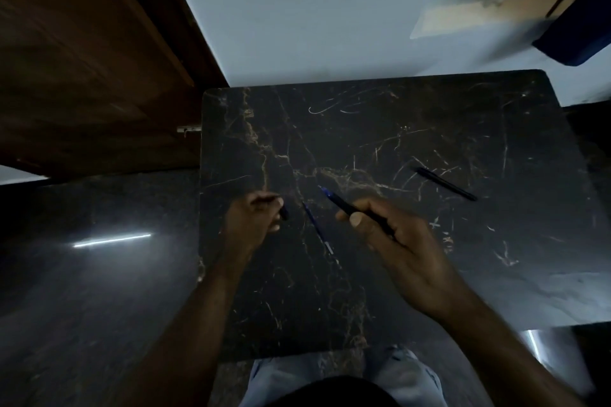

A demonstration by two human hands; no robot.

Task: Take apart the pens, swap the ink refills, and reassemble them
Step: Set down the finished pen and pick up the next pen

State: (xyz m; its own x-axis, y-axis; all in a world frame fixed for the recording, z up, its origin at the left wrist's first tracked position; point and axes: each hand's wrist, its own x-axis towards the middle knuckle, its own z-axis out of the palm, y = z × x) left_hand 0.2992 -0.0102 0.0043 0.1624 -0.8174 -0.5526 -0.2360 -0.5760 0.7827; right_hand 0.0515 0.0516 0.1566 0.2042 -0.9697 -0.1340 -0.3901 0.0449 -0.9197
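My right hand [393,241] grips a dark pen barrel with a blue end [344,203], which points up and to the left over the dark marble table [429,129]. A small dark pen piece [284,213] sits pinched in the fingers of my left hand [254,221]; most of it is hidden. Between the two hands a thin blue ink refill [317,231] lies on the table, running diagonally. A second, black pen [444,183] lies untouched on the table to the right of my hands.
The table stands against a pale wall [314,10]. A dark wooden door [82,59] is at the left and a blue object [575,40] at the upper right. The glossy dark floor [99,258] lies to the left; my knees [396,373] are below the table's near edge.
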